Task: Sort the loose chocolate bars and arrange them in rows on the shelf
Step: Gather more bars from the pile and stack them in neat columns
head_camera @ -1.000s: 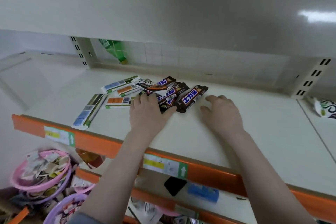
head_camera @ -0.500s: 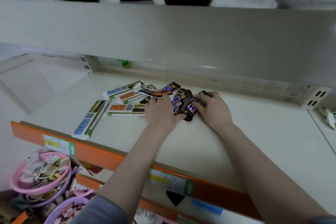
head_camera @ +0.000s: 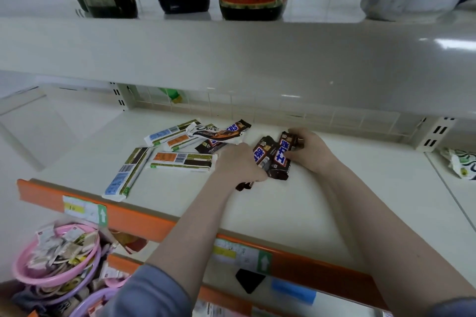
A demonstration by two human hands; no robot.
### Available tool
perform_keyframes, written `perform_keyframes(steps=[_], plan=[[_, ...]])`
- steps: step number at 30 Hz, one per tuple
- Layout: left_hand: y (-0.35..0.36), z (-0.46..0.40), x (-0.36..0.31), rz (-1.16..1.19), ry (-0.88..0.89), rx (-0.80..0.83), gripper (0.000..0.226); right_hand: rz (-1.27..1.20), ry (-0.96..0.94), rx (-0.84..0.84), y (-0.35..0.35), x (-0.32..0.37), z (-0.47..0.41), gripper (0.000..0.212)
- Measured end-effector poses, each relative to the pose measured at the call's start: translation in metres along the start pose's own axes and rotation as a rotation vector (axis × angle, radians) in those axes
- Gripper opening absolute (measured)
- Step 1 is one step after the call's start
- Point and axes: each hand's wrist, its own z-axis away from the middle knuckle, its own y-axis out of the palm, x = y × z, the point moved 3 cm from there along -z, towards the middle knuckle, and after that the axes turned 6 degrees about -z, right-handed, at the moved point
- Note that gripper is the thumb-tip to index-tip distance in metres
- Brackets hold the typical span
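Barely begun: left hand [head_camera: 238,163] and right hand [head_camera: 310,150] both curled around a bunch of dark brown foil-wrapped chocolate bars [head_camera: 274,158] at mid-frame on the cream metal shelf [head_camera: 296,203], flat white paper-wrapped bars [head_camera: 180,161] left of centre unsorted, no rows yet

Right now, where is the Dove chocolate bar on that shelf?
In the head view the Dove bar lies toward the back of the shelf, left of both hands, atop the loose pile, its right end overlapping a Snickers bar.
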Motion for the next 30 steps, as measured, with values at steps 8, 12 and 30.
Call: perform_keyframes(steps=[8, 12, 30], plan=[[0.000, -0.003, 0.004, 0.196, -0.087, -0.053, 0.020, -0.023, 0.198, 0.008, -0.009, 0.001, 0.000, 0.027], [-0.003, 0.002, 0.014, 0.420, -0.127, -0.083, 0.038, 0.086, 0.198, 0.020, 0.002, 0.011, 0.004, 0.040], [0.024, 0.045, 0.004, 1.621, -0.083, 0.144, 0.017, -0.414, 0.269, -0.123, -0.036, -0.004, 0.092, 0.013]])
